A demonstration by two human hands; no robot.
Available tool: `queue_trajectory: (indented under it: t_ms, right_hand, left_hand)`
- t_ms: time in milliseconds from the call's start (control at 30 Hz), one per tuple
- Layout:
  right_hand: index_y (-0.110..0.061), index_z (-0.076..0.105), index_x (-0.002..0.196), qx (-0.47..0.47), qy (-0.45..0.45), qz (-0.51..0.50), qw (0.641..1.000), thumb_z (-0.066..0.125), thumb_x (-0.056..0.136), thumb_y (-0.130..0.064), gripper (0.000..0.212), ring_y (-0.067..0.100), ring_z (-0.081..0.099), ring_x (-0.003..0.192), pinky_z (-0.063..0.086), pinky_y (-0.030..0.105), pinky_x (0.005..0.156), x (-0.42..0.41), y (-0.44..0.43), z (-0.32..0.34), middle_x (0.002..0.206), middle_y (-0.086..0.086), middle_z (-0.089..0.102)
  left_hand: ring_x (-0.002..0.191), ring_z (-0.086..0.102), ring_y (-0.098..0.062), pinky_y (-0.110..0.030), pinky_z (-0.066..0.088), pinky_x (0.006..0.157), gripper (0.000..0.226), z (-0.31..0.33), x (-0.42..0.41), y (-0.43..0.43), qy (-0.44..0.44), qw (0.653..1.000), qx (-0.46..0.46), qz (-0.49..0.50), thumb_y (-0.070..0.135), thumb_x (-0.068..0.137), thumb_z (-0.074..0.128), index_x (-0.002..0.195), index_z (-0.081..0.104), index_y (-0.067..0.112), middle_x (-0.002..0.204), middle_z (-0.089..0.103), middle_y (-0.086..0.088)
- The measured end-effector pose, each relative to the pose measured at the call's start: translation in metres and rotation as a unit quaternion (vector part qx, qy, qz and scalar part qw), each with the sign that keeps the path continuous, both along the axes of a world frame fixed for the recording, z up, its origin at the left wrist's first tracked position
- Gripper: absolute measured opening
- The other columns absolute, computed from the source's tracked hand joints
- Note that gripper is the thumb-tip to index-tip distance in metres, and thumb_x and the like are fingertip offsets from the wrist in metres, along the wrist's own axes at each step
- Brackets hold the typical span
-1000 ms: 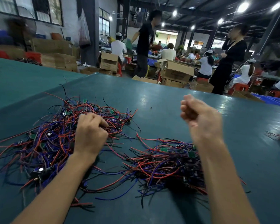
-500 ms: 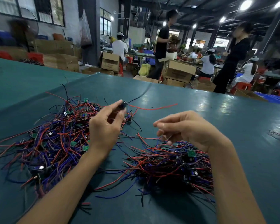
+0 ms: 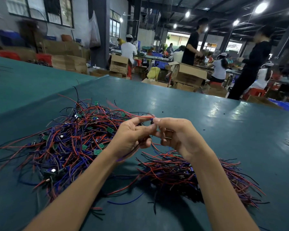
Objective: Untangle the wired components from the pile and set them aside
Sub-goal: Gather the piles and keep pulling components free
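Both hands meet mid-table, left hand (image 3: 132, 137) and right hand (image 3: 178, 137) pinching one wired component (image 3: 151, 121) between fingertips. The big tangled pile (image 3: 70, 140) sits left, with a smaller bunch (image 3: 182, 174) near right.

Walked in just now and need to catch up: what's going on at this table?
A person is sorting at a dark teal table. The left hand and right hand meet above it, both pinching one small wired component with a red lead. The tangled pile of red, blue and black wires lies to the left; a smaller bundle lies on the right.
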State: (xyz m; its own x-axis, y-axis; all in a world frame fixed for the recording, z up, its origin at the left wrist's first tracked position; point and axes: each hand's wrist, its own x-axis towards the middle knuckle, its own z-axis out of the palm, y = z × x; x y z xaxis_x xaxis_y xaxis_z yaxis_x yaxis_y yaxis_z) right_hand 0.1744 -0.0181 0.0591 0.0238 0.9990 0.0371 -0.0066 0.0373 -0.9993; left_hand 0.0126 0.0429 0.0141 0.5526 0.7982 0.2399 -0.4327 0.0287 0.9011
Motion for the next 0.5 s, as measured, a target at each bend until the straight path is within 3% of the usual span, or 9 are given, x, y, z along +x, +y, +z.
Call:
queue_trajectory:
  t_ms: [67,167,333,500]
  right_hand:
    - [-0.004,0.074,0.098,-0.012,0.030,0.021,0.999,0.077,0.084,-0.025,0.025,0.014,0.060,0.066,0.044,0.023,0.054,0.005,-0.001,0.002,0.083,0.006,0.068]
    - [0.001,0.070,0.110,-0.024,0.042,0.021,0.999,0.071,0.091,-0.023,0.031,0.016,0.062,0.066,0.047,0.022,0.051,0.010,-0.002,0.003,0.090,0.009,0.071]
    - [-0.001,0.067,0.103,-0.004,0.104,-0.083,0.991,0.061,0.099,-0.015,0.016,0.010,0.063,0.061,0.044,0.020,0.046,0.012,0.003,0.004,0.093,0.011,0.074]
    - [-0.003,0.066,0.100,0.018,0.189,-0.143,0.971,0.056,0.101,-0.012,0.013,0.008,0.059,0.062,0.041,0.017,0.044,0.021,0.001,0.007,0.089,0.008,0.075]
  left_hand:
    - [0.046,0.056,-0.013,-0.020,0.043,0.047,0.047,-0.002,0.004,-0.002,-0.001,1.000,0.002,-0.013,0.016,0.084,0.071,0.128,0.057,0.003,0.078,0.071,-0.013]
    - [0.047,0.058,-0.013,-0.020,0.045,0.047,0.037,-0.003,0.007,-0.003,-0.006,1.000,-0.011,-0.017,0.016,0.084,0.072,0.118,0.063,0.005,0.080,0.074,-0.014]
    - [0.056,0.065,-0.015,-0.021,0.048,0.050,0.016,-0.007,0.004,0.000,0.031,0.999,0.015,0.010,0.020,0.081,0.075,0.090,0.073,0.006,0.084,0.074,-0.019]
    - [0.065,0.071,-0.023,-0.024,0.053,0.055,0.019,-0.009,0.011,-0.010,0.065,0.994,0.084,0.016,0.021,0.083,0.076,0.091,0.071,0.005,0.085,0.075,-0.023]
